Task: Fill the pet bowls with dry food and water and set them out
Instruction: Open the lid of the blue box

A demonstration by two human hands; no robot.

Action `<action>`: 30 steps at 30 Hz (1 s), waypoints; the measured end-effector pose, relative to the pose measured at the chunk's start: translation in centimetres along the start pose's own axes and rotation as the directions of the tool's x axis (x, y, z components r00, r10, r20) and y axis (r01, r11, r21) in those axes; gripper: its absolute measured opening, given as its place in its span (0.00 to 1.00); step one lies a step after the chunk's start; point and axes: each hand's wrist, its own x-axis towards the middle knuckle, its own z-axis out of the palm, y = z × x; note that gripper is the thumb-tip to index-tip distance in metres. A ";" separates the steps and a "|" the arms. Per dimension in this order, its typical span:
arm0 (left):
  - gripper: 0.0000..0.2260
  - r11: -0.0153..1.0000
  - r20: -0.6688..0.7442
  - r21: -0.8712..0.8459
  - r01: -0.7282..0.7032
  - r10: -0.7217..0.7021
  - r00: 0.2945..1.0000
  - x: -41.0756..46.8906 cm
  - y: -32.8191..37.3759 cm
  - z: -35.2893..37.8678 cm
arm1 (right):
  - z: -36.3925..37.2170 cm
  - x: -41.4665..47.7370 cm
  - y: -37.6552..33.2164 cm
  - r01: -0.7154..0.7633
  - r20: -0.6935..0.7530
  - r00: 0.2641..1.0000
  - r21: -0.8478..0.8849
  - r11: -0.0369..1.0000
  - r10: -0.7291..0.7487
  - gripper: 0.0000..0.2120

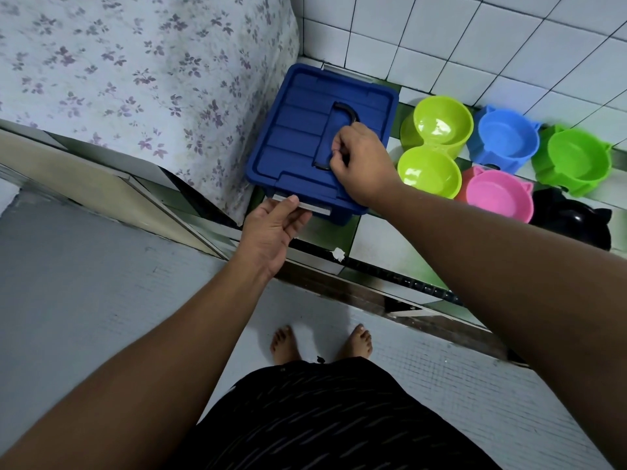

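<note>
A blue lidded storage box stands on a tiled ledge beside a floral cloth. My right hand grips the black carry handle on its lid. My left hand pinches the grey latch on the box's near side. To the right of the box stand a lime double bowl, a blue cat-ear bowl, a green cat-ear bowl, a pink cat-ear bowl and a black bowl. The bowls look empty.
White wall tiles rise behind the ledge. A floral cloth covers something at the left. The ledge's front edge runs diagonally above a grey floor, where my bare feet stand.
</note>
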 end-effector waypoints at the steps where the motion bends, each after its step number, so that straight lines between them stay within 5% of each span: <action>1: 0.08 1.000 -0.004 0.004 0.000 0.000 1.000 -0.1 0.0 -0.3 | 0.0 0.0 0.0 -0.003 0.000 1.000 -0.002 1.000 0.003 0.03; 6: 0.07 1.000 -0.004 -0.008 -0.008 0.008 1.000 -0.4 0.3 -1.5 | 0.0 0.0 -0.3 -0.029 -0.008 1.000 -0.018 0.999 0.028 0.04; 13: 0.14 0.988 -0.181 0.102 0.115 -0.095 0.979 0.3 0.4 -0.4 | -0.2 0.0 -0.6 -0.020 -0.025 0.999 -0.019 1.000 0.020 0.06; 30: 0.06 0.995 -0.175 -0.001 0.096 -0.095 0.980 1.0 0.3 0.5 | 0.2 0.1 0.0 -0.015 -0.011 1.000 -0.022 1.000 0.015 0.05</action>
